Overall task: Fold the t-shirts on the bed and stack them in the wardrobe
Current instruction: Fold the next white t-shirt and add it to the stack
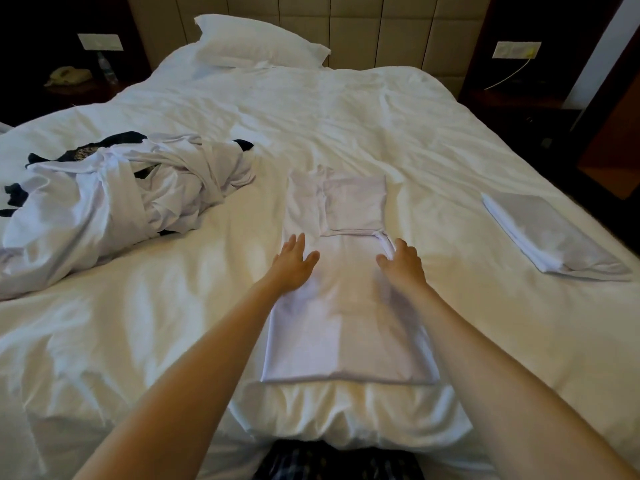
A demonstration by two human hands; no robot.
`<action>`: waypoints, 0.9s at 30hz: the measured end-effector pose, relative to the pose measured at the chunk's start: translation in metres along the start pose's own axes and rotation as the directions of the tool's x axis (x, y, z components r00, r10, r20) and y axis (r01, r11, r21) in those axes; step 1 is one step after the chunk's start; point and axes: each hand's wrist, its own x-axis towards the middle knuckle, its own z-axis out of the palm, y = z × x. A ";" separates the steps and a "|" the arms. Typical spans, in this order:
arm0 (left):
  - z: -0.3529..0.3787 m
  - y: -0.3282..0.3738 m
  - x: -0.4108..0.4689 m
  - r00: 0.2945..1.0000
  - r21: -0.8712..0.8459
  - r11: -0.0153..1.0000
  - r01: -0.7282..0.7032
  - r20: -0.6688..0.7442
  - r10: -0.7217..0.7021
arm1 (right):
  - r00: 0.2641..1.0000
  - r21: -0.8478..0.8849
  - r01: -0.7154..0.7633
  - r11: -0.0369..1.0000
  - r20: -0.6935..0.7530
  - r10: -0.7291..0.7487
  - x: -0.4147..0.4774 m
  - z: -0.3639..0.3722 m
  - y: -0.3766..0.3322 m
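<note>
**Q:** Where did the t-shirt being worked on lie?

**A:** The white t-shirt (346, 313) lay flat in the middle of the bed (363, 109), with its hem toward the person. Its sides were turned inward, so it formed a long narrow panel. A sleeve was folded across the upper part.

**Q:** How were the two hands disposed?

**A:** The left hand (293, 264) rested flat on the shirt's left edge, fingers straight and spread. The right hand (403, 264) was at the right edge, beside the hem of the folded sleeve. Its fingers were curled and touched the fold of cloth there. That hand was blurred, so whether it pinched the fabric could not be told.

**Q:** What else lay on the bed?

**A:** To the left, near the shirt but apart from it, was a crumpled pile (104, 199) of white t-shirts mixed with dark cloth. To the right, well apart and close to the bed's edge, lay a folded t-shirt (554, 233), with layers showing along its side. A white pillow (256, 41) lay at the head of the bed, against the padded headboard (381, 26).

**Q:** And beyond the bed?

**A:** A telephone (67, 75) and a water bottle (105, 69) stood at the far left.
</note>
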 end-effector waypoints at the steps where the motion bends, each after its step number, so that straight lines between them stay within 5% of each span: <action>1: -0.002 0.000 0.011 1.000 -0.009 1.000 0.010 0.002 -0.010 | 1.000 0.013 -0.029 0.999 0.012 0.029 0.010 0.001 -0.001; 6: 0.004 -0.008 0.055 0.996 -0.110 0.990 0.084 -0.007 -0.085 | 0.988 0.119 -0.149 0.982 0.051 0.144 0.055 0.007 0.002; 11: 0.001 -0.019 0.103 0.916 -0.511 0.843 0.168 -0.234 -0.325 | 0.973 0.524 -0.230 0.820 0.138 0.185 0.105 0.011 0.000; 16: -0.010 -0.036 0.153 0.850 -0.735 0.642 0.220 -0.179 -0.496 | 0.973 0.706 -0.229 0.670 0.181 0.142 0.149 0.022 -0.005; 21: -0.022 -0.038 0.196 0.879 -0.913 0.366 0.182 -0.016 -0.476 | 0.975 0.767 -0.220 0.602 0.181 0.126 0.192 0.034 -0.011; 27: -0.042 -0.037 0.232 0.916 -0.852 0.436 0.290 0.115 -0.383 | 0.979 0.739 -0.206 0.642 0.150 0.141 0.224 0.030 -0.028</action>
